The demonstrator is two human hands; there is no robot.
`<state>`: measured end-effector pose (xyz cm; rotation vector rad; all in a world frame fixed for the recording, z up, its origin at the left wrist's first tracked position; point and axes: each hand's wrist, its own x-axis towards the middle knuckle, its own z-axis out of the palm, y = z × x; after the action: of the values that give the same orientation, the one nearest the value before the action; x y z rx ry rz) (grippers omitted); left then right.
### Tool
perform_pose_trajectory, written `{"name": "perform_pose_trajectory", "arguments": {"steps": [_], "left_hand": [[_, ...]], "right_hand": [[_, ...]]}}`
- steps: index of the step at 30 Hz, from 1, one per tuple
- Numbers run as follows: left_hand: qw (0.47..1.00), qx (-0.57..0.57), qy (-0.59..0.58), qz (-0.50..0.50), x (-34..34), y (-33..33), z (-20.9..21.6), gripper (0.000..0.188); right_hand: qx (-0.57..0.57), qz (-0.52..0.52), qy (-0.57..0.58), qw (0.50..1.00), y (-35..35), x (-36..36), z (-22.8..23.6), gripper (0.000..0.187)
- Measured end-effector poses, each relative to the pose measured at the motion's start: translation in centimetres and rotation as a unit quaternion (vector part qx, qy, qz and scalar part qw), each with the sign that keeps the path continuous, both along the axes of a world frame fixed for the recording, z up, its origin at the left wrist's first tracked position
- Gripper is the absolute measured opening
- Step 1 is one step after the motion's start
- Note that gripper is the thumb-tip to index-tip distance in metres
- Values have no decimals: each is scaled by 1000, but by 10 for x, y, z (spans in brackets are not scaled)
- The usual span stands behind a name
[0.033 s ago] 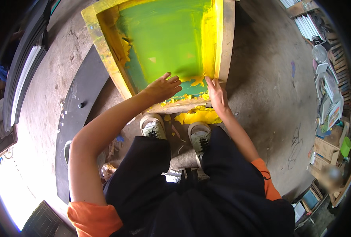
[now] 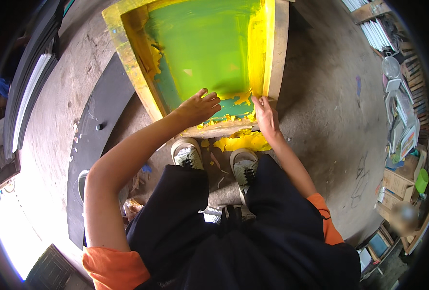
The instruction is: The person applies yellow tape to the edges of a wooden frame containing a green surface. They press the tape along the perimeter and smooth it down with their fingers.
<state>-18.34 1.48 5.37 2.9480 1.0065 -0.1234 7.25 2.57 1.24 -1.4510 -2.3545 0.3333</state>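
Left hand [image 2: 198, 107]: half open, palm down, fingers bent and slightly spread above the near left part of a wood-framed screen [image 2: 279, 60]; no object shows in its grasp, and contact with the surface beneath cannot be told. Right hand [image 2: 267, 117]: at the near right corner of the same screen, thumb and fingers drawn close together beside the inner edge of the frame; whether a scrap lies between the fingertips cannot be told.

The screen lies in front of the person, extending away from both hands, its near rail between the forearms. Its recessed green panel [image 2: 204, 53] bears a broad yellow-green area. A thick yellow coating [image 2: 256, 53] lines the right inner side, the end of this band lying just beyond the right fingertips. Ragged yellow flakes [image 2: 230, 117] lie along the near rail, between the two hands. Below that rail, a larger torn yellow sheet [image 2: 243, 142] lies on the concrete floor [image 2: 330, 121], just beyond the right shoe [image 2: 244, 169]; the left shoe [image 2: 187, 153] stands near it.

Farther out, to the left: a dark, flat board [image 2: 96, 118] with a small black cylindrical object [image 2: 99, 127] on it, and a stack of black and white sheets [image 2: 30, 96]. To the right, along the margin: a cardboard box [image 2: 398, 182] and a bright green cup [image 2: 421, 181].
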Motion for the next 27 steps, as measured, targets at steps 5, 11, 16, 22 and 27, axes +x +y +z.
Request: {"name": "perform_pose_trajectory", "arguments": {"steps": [5, 11, 16, 22, 27], "left_hand": [[984, 3, -110, 137, -4, -33, -11, 31], [908, -62, -254, 328, 10, -66, -17, 28], [881, -41, -289, 371, 6, -66, -25, 26], [865, -39, -303, 399, 5, -65, -31, 20], [858, -31, -317, 402, 9, -63, -34, 17]], "right_hand": [[-4, -48, -1, 999, -3, -14, 2, 23], [-182, -150, 142, 961, -26, -36, -22, 59], [-245, -197, 317, 895, -31, -63, -46, 75], [-209, -295, 394, 845, -34, -80, -27, 54], [-195, -344, 421, 816, -22, -78, -28, 44]]}}
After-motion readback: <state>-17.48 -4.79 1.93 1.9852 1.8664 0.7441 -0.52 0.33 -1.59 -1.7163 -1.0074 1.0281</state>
